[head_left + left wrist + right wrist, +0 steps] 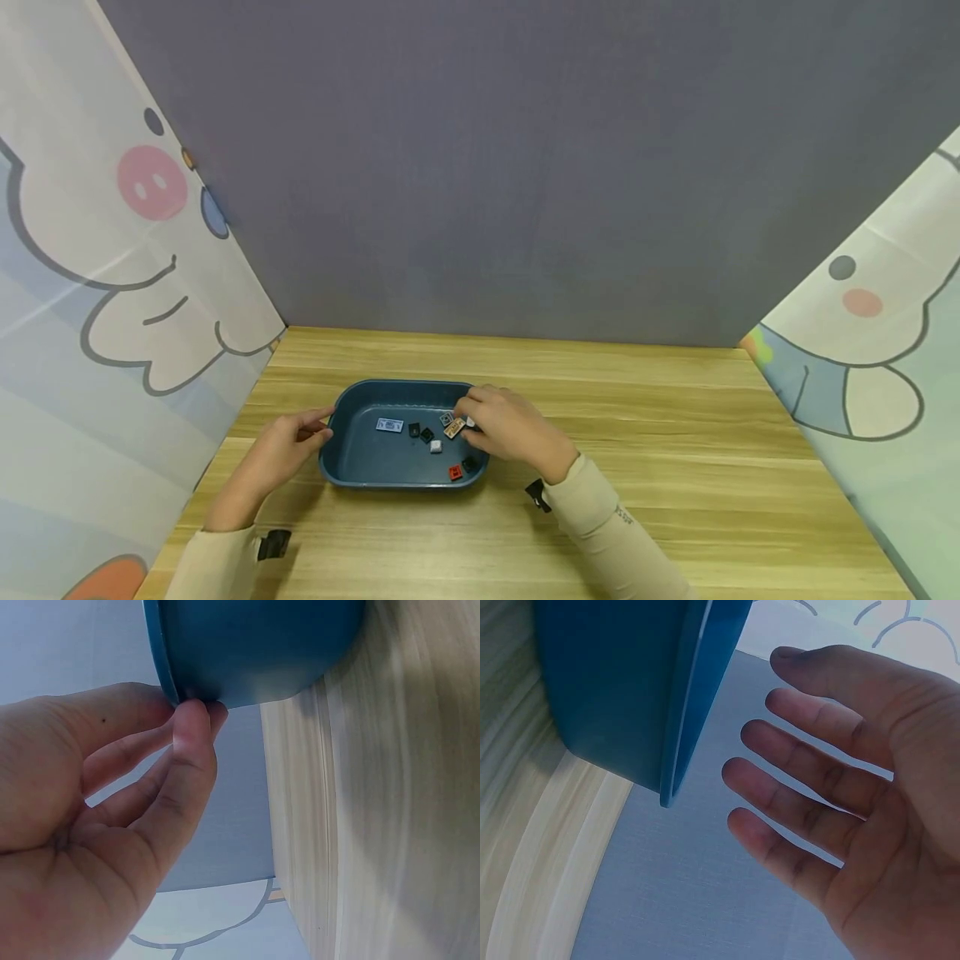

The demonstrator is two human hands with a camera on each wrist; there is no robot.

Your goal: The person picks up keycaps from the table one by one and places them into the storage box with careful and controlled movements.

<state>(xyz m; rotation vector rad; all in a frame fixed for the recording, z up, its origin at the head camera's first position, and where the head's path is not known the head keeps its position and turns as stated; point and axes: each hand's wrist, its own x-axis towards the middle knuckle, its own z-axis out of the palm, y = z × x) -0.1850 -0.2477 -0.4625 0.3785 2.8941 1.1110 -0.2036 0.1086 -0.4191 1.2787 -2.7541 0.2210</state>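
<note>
A dark blue oblong tub stands on the table with several small pieces in it. My left hand pinches the tub's left rim between thumb and fingers, as the left wrist view shows. Over the right end of the tub reaches my right hand. Its fingers are spread and loosely bent in the right wrist view, apart from the rim, with nothing held. Nearest to them are a tan patterned piece, a grey square piece and a white piece, partly hidden by the fingers.
Also in the tub lie a blue-and-white oblong piece, a white cube-like piece, a red piece and several black ones. A wooden table lies underneath. A grey panel rises behind; cartoon-printed sheets flank both sides.
</note>
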